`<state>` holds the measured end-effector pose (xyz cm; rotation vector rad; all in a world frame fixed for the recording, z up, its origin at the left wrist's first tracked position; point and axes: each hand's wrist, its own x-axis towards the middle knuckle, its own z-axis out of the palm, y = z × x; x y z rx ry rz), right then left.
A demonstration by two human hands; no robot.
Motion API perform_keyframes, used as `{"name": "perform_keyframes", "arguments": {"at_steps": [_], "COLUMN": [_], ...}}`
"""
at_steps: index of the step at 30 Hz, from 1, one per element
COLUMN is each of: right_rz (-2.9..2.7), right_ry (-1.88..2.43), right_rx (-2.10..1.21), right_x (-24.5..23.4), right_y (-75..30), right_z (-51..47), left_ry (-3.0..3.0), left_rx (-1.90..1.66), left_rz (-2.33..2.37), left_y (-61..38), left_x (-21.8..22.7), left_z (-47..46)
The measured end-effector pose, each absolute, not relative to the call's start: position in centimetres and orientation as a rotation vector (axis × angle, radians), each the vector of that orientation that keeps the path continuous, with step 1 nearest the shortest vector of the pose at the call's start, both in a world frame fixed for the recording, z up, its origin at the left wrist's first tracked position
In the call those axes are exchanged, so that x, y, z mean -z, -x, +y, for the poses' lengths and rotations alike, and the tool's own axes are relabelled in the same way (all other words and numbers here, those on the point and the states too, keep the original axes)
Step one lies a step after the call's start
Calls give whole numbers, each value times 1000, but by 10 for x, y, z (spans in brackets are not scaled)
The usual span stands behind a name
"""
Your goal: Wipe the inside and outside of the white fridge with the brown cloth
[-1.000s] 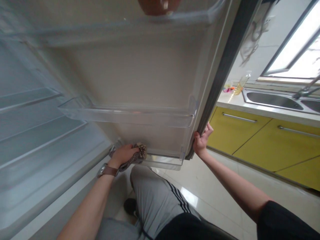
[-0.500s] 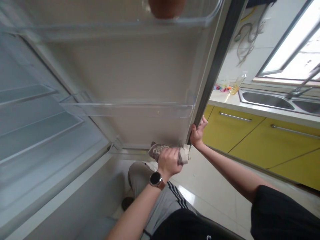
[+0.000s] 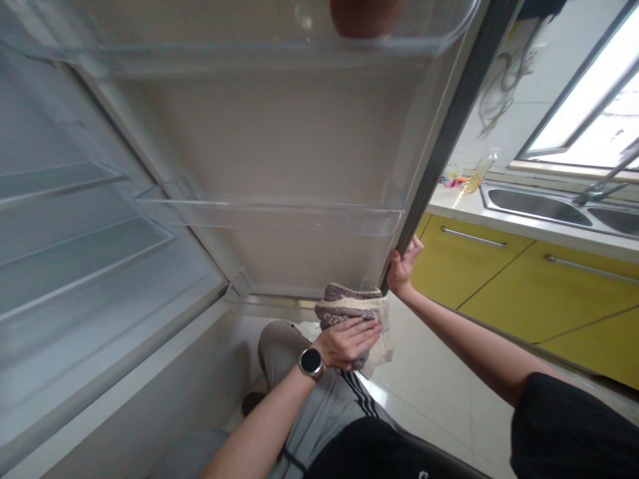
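Observation:
My left hand (image 3: 348, 342), with a watch (image 3: 311, 361) on its wrist, holds a brown and cream patterned cloth (image 3: 349, 303). Its fingers lie stretched across the cloth, which covers the lower outer corner of an open refrigerator door (image 3: 299, 140) and hangs down on the right. My right hand (image 3: 403, 271) grips the dark edge of that door near its bottom, thumb on the inner side. Just above the cloth, a clear door shelf (image 3: 279, 216) spans the door. Part of the lowest clear rail (image 3: 269, 307) is hidden behind the cloth.
To the left is the refrigerator interior with glass shelves (image 3: 84, 256). A reddish-brown round object (image 3: 367, 16) sits in the upper door shelf. Yellow cabinets (image 3: 479, 266), a steel sink (image 3: 539, 205) and a bottle with yellow liquid (image 3: 480, 174) are at the right.
My left hand has gone from a fist around the bunched cloth to fingers laid flat, and the cloth has spread out. My right hand keeps its grip. The view has shifted slightly.

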<state>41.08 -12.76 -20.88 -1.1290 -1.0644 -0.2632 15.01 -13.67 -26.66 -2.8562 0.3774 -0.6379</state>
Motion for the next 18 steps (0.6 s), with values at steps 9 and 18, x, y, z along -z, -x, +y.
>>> {"name": "perform_keyframes", "arguments": {"at_steps": [9,18], "right_rz": [-1030,-1030], "right_ry": [1195,1156], "right_rx": [286,218], "right_x": [198,196], "right_y": [-402,-408], "right_z": [-133,-124], "left_ry": [2931,3442], "left_rx": [513,1551], "left_rz": [423,-1344], "left_y": [-134,-57], "left_x": [301,349], "left_z": [-141,-122]}}
